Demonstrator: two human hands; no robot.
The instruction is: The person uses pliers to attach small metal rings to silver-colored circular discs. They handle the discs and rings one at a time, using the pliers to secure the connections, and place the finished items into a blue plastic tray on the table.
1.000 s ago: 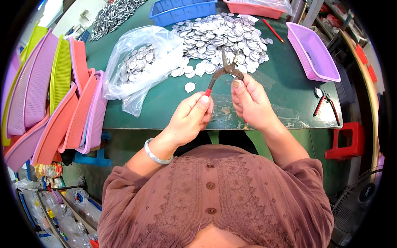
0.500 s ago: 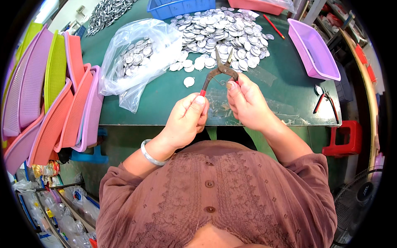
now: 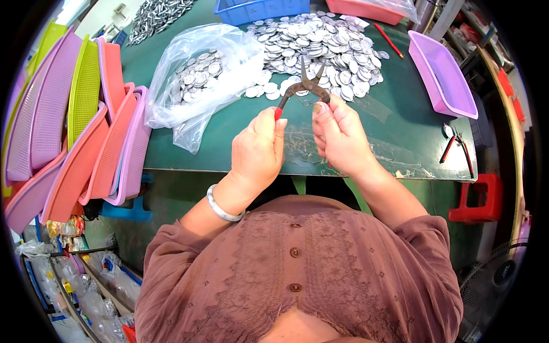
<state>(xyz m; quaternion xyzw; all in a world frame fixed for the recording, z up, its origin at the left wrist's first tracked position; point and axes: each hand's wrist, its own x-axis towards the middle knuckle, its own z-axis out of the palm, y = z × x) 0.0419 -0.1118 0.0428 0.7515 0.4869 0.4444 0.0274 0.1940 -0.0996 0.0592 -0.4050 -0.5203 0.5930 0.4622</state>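
Note:
A pair of pliers point(image 3: 309, 86) with dark metal jaws and red handle grips is held between my two hands, its jaws spread and pointing away from me. My right hand point(image 3: 342, 137) is closed round the right handle. At the left handle's red grip is my left hand point(image 3: 256, 146), its fingers closed and the thumb alongside; a bracelet circles that wrist. Past the jaws lies a big heap of round, silvery discs point(image 3: 326, 48). More discs point(image 3: 200, 74) lie inside a clear plastic bag point(image 3: 229, 48) left of the heap. Whether my left hand covers a disc is hidden.
Stacked baskets point(image 3: 86, 103) in purple, green and coral crowd the left side. A purple basket point(image 3: 437, 74), a red pencil point(image 3: 390, 41) and red-handled pliers point(image 3: 452, 143) lie on the right. Blue point(image 3: 263, 10) and pink point(image 3: 366, 11) bins stand at the back.
My left hand has moved forward and turned, with its thumb now beside the grip. The single disc near it no longer shows. The pliers' handles look spread wider. The whole view has shifted slightly.

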